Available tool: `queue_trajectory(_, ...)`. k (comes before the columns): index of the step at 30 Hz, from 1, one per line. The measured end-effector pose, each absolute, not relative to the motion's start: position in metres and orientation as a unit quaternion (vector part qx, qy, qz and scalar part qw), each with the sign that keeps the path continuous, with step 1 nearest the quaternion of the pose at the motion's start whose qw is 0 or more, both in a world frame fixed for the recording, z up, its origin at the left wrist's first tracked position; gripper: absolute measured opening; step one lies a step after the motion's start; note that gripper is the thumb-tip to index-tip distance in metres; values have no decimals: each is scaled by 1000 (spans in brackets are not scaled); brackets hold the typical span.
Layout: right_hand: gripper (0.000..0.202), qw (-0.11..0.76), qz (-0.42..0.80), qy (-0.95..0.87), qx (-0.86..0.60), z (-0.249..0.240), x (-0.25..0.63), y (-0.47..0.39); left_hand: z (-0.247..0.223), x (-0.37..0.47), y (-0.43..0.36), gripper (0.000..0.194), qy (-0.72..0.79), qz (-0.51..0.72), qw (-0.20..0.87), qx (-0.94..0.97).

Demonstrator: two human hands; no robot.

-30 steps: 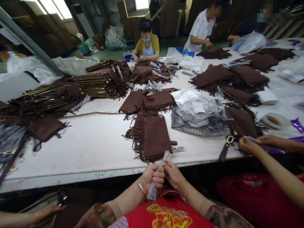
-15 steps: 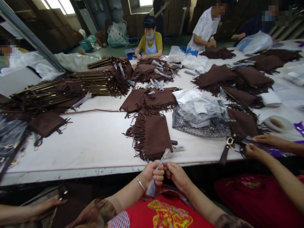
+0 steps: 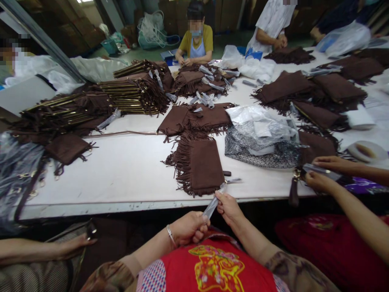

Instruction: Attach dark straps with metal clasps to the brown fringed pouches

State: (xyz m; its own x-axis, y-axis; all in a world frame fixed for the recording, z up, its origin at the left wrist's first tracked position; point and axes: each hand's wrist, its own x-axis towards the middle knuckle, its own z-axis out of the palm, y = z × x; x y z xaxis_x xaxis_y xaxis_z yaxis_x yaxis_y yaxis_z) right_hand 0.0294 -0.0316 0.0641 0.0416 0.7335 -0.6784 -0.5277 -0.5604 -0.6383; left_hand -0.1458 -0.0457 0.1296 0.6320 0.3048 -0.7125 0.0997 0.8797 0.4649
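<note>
A brown fringed pouch (image 3: pixel 206 166) lies flat at the table's near edge, its fringe toward the left. From its lower right corner a strap wrapped in clear plastic (image 3: pixel 212 207) runs down toward my body. My left hand (image 3: pixel 190 228), with a bracelet at the wrist, is closed on the lower end of this wrapped strap. Higher up, close to the pouch's corner, my right hand (image 3: pixel 228 206) pinches the same strap. A short brown tab (image 3: pixel 227 173) sticks out at the pouch's right side.
Stacked brown pouches (image 3: pixel 133 95) stand at the back left. Right of the near pouch is a speckled grey cloth (image 3: pixel 261 156) under clear plastic. A co-worker's hands (image 3: pixel 322 174) work at the right; another's hand (image 3: pixel 77 245) is at lower left. A person in yellow sits across the table.
My right hand has moved up along the wrapped strap toward the pouch. My left hand sits slightly lower, and more of the strap shows between my hands. The view has shifted a little.
</note>
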Motion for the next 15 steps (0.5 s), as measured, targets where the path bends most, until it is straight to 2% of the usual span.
queue_trajectory(7,45,459,682,-96,-561,59,15,-37,116,-158,-56,47,503,55,782,365)
queue_trajectory(9,44,441,687,-106,-567,57,15,-40,111,-166,-56,43,501,23,743,443)
queue_trajectory(12,41,327,684,-207,-619,56,24,-49,102,-185,-58,24,538,-80,553,631)
queue_trajectory(14,39,220,655,-321,-648,57,32,-56,98,-198,-57,14,567,-126,415,700)
queue_trajectory(15,38,186,633,-370,-654,57,37,-60,96,-203,-55,12,577,-124,386,709)
